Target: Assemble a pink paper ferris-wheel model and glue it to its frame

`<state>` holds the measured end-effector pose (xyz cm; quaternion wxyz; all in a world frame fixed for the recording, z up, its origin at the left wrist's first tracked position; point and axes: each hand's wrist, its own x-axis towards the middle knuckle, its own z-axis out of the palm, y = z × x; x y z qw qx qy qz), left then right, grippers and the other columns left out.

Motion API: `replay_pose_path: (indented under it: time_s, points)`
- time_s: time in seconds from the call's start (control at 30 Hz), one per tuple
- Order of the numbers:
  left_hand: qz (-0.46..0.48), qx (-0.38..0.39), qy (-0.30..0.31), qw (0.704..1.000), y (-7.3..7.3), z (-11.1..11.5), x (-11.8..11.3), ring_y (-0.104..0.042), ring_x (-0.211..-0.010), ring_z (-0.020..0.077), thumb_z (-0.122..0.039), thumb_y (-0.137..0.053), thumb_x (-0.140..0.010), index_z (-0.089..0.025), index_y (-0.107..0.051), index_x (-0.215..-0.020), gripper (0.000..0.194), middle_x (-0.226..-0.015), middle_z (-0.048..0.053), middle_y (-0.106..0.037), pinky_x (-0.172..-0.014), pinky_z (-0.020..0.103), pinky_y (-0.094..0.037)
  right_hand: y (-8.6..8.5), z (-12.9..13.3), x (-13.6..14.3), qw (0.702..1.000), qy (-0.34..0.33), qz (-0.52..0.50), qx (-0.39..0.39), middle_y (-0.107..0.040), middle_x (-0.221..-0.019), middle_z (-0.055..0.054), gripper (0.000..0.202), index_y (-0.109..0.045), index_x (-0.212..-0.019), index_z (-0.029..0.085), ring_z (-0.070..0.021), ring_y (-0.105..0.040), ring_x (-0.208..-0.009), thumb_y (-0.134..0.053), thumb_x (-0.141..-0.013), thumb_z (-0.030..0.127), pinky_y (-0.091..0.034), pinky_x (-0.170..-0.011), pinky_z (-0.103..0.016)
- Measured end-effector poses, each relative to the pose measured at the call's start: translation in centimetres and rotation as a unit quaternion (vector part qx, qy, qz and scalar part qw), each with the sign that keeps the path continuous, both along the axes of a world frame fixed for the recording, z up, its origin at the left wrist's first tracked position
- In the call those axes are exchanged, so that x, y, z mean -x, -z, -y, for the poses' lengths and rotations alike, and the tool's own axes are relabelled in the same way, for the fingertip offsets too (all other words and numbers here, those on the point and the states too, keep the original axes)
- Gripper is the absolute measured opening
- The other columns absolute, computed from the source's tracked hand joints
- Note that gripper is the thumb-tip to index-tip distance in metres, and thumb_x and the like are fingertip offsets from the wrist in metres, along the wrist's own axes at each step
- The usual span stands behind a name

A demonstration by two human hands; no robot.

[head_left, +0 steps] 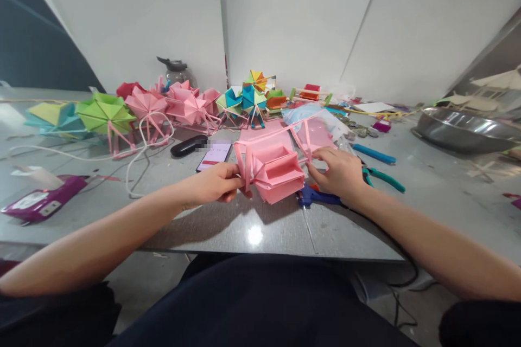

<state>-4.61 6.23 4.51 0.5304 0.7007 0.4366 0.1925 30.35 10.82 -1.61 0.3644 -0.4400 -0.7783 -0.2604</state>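
Note:
Between my two hands is a pink paper wheel model (pixel 280 171) with folded box-like compartments and thin paper-strip legs at both ends. My left hand (pixel 222 181) pinches the strips on its left side. At the other end, my right hand (pixel 336 171) has thumb and fingers closed on the right-hand strip frame. The model is tilted, its strip legs pointing up and away from me. Below my right hand lies a blue hot glue gun (pixel 319 196), partly covered by the hand. Pink paper sheets (pixel 260 133) lie just behind the model.
Finished paper wheels in green (pixel 106 111), pink and blue line the back left. A phone (pixel 214 154), a black case (pixel 189 146) and a purple power strip (pixel 44 198) lie leftward. Rightward are teal-handled pliers (pixel 385 178), a blue stick (pixel 374 154) and a steel bowl (pixel 468 130).

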Motion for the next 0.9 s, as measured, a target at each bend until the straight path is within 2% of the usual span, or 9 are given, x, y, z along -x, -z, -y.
replay_pose_path:
  time_s: [0.17,0.33,0.47,0.6,0.7,0.77,0.83,0.9]
  points:
    - [-0.081,-0.076,0.007,0.994,0.0,0.7,-0.2,-0.049,-0.054,0.0128,-0.031,-0.057,-0.100,-0.018,-0.069,-0.096,0.017,-0.067,-0.001,-0.063,-0.057,0.027,-0.038,-0.2,0.5,0.7,0.998,0.040,-0.034,0.034,-0.084,-0.096,-0.006,0.013,-0.074,-0.090,0.025,-0.0278,-0.077,-0.081,-0.070,-0.091,0.037,-0.050,-0.066,-0.038]
    - [-0.108,-0.143,0.016,0.984,0.5,0.8,0.0,-0.055,-0.058,0.0126,-0.034,-0.054,-0.102,-0.018,-0.068,-0.098,0.022,-0.090,0.004,-0.073,-0.059,0.029,-0.044,-1.0,1.1,1.1,0.991,0.041,-0.087,0.090,-0.082,-0.091,-0.007,0.005,-0.070,-0.080,0.026,-0.0280,-0.076,-0.081,-0.072,-0.084,0.029,-0.050,-0.066,-0.038]
    - [-0.126,-0.173,0.020,0.977,0.6,0.7,0.0,-0.057,-0.059,0.0130,-0.032,-0.053,-0.102,-0.018,-0.068,-0.097,0.021,-0.084,0.003,-0.072,-0.060,0.028,-0.043,-1.3,1.2,1.1,0.979,0.016,-0.147,0.141,-0.079,-0.087,-0.006,0.005,-0.068,-0.079,0.026,-0.0274,-0.074,-0.080,-0.072,-0.081,0.028,-0.054,-0.072,-0.039]
    - [-0.113,-0.166,0.011,0.980,0.4,0.5,-0.1,-0.057,-0.057,0.0111,-0.032,-0.054,-0.101,-0.018,-0.067,-0.105,0.020,-0.098,0.005,-0.078,-0.057,0.027,-0.044,-2.1,1.1,0.9,0.945,-0.004,-0.258,0.200,-0.079,-0.092,-0.008,0.014,-0.071,-0.089,0.024,-0.0270,-0.074,-0.079,-0.071,-0.083,0.036,-0.056,-0.072,-0.040]
    - [-0.100,-0.154,-0.005,0.983,0.1,0.3,0.0,-0.054,-0.055,0.0104,-0.030,-0.055,-0.099,-0.017,-0.067,-0.100,0.017,-0.092,0.005,-0.078,-0.055,0.026,-0.043,-3.4,0.6,-0.4,0.923,-0.005,-0.311,0.228,-0.078,-0.093,-0.009,0.031,-0.073,-0.096,0.022,-0.0263,-0.071,-0.078,-0.074,-0.084,0.051,-0.054,-0.068,-0.039]
    - [-0.080,-0.142,-0.019,0.986,0.0,0.1,0.1,-0.052,-0.055,0.0101,-0.029,-0.056,-0.097,-0.017,-0.066,-0.095,0.016,-0.089,0.006,-0.078,-0.054,0.026,-0.042,-4.4,0.2,-2.2,0.920,-0.006,-0.283,0.271,-0.075,-0.090,-0.008,0.039,-0.071,-0.095,0.022,-0.0249,-0.068,-0.078,-0.078,-0.080,0.057,-0.051,-0.067,-0.037]
    - [-0.051,-0.131,-0.038,0.989,-0.2,-0.1,0.4,-0.050,-0.053,0.0094,-0.028,-0.057,-0.097,-0.017,-0.066,-0.092,0.014,-0.090,0.008,-0.077,-0.052,0.025,-0.040,-5.3,-0.1,-4.5,0.904,-0.012,-0.190,0.383,-0.071,-0.082,-0.004,0.040,-0.067,-0.088,0.023,-0.0218,-0.064,-0.074,-0.084,-0.073,0.056,-0.048,-0.066,-0.034]
    - [-0.027,-0.123,-0.058,0.990,-0.4,-0.2,0.6,-0.048,-0.052,0.0089,-0.028,-0.059,-0.096,-0.017,-0.066,-0.092,0.013,-0.090,0.008,-0.076,-0.050,0.025,-0.037,-5.7,-0.2,-6.7,0.844,-0.003,-0.062,0.533,-0.066,-0.078,-0.001,0.044,-0.062,-0.084,0.024,-0.0196,-0.060,-0.069,-0.091,-0.062,0.049,-0.044,-0.062,-0.033]
